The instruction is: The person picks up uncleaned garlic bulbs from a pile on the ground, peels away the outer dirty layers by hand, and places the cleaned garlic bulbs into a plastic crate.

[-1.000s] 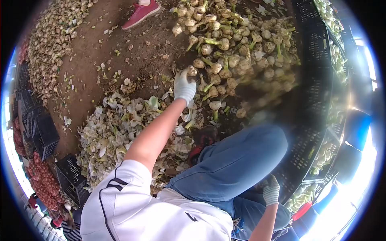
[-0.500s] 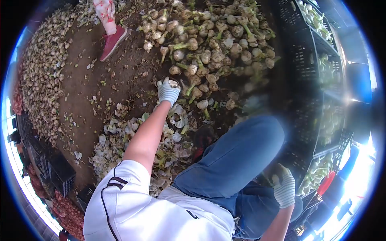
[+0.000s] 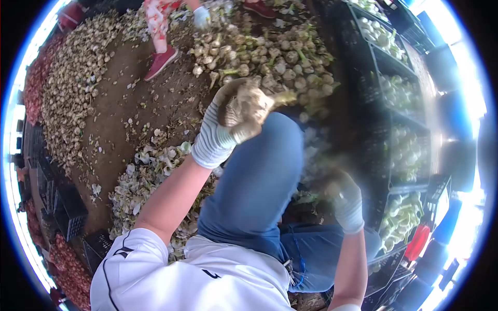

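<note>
My left hand (image 3: 220, 127), in a striped glove with a soiled palm, is raised in front of my knee. Its fingers wrap around a garlic bulb (image 3: 255, 101) whose short stem points to the right. On the right, beyond my bent leg, is my gloved right hand (image 3: 346, 199). Its fingers look curled, but blur hides what they hold, if anything. A heap of garlic bulbs with stems (image 3: 270, 57) lies on the ground ahead of my left hand. Beneath my left forearm spreads a pile of pale peelings and leaves (image 3: 148, 179).
Black crates (image 3: 381, 98) holding pale bulbs stand stacked along the right. Another person's leg with a red shoe (image 3: 162, 61) and a gloved hand (image 3: 202, 18) are beyond the heap. More garlic (image 3: 72, 88) covers the far left, near dark crates (image 3: 70, 207) and red mesh sacks (image 3: 70, 269).
My left hand has lifted a garlic bulb from the edge of the heap toward me. My right hand has moved up and slightly left. The other person's gloved hand has come into view.
</note>
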